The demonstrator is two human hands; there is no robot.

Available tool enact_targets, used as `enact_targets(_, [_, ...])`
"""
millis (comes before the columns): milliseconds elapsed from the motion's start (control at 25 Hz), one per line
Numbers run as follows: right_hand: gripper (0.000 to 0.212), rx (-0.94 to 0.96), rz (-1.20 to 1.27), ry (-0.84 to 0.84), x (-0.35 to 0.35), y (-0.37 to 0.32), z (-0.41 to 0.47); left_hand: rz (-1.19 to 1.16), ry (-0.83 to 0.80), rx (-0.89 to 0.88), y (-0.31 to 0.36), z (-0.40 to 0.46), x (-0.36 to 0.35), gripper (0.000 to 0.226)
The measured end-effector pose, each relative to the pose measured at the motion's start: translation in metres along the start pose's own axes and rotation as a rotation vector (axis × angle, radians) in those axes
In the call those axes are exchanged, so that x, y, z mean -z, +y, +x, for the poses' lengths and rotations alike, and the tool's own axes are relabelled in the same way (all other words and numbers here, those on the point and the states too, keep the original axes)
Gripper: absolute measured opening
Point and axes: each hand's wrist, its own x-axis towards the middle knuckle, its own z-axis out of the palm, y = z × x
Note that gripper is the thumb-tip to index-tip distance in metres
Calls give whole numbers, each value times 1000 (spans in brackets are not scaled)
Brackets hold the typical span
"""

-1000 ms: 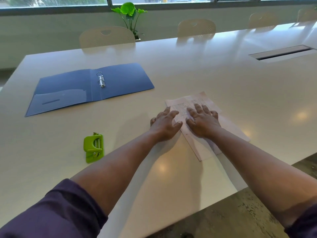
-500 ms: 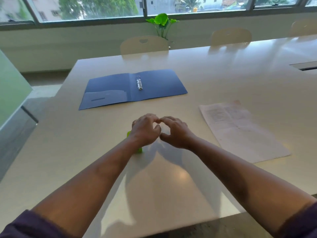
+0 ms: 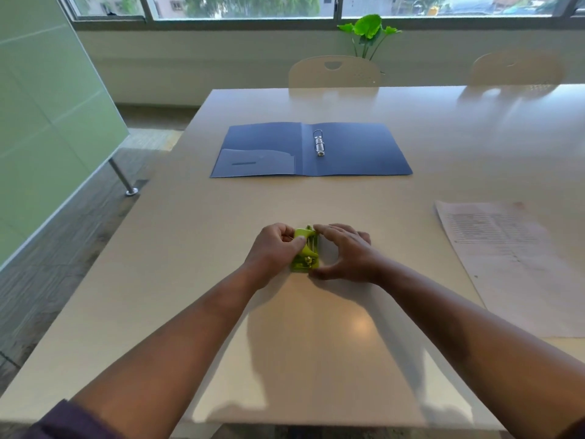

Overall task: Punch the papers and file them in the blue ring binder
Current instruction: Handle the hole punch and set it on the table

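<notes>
Both hands on the green hole punch, mid-table near the person. Left hand grips its left side, fingers curled; right hand curls around its right side, fingertips touching. Blue ring binder lies open farther back. Papers lie flat at right, apart.

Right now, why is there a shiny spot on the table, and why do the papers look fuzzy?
Head view: the glossy table mirrors a light as a glare spot between the arms, which cast soft shadows; the papers sit near the wide-angle edge, their print too blurred to read; the punch in the middle is sharper.
</notes>
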Motion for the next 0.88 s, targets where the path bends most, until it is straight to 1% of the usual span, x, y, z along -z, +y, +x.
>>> enact_targets(120, [104,12,16,21,-1,0,0,-119,-31,69,4,-2,-1,17])
enact_targets(280, [103,56,22,47,-1,-13,2,-309,-64,154,11,-8,10,16])
enact_targets(440, [103,127,3,113,-12,-43,17,-344,1,191,9,-10,47,18])
enact_targets(520, [104,172,-23,133,-23,-66,31,-349,47,183,1,-14,74,18])
enact_targets(640, [102,225,-36,152,-49,-111,53,-337,157,159,-18,-20,115,16])
enact_targets(760, [97,252,-13,126,-81,-161,77,-287,356,132,-46,-23,157,10])
enact_targets(880, [95,269,14,70,-110,-204,99,-196,510,102,-75,-23,196,13])
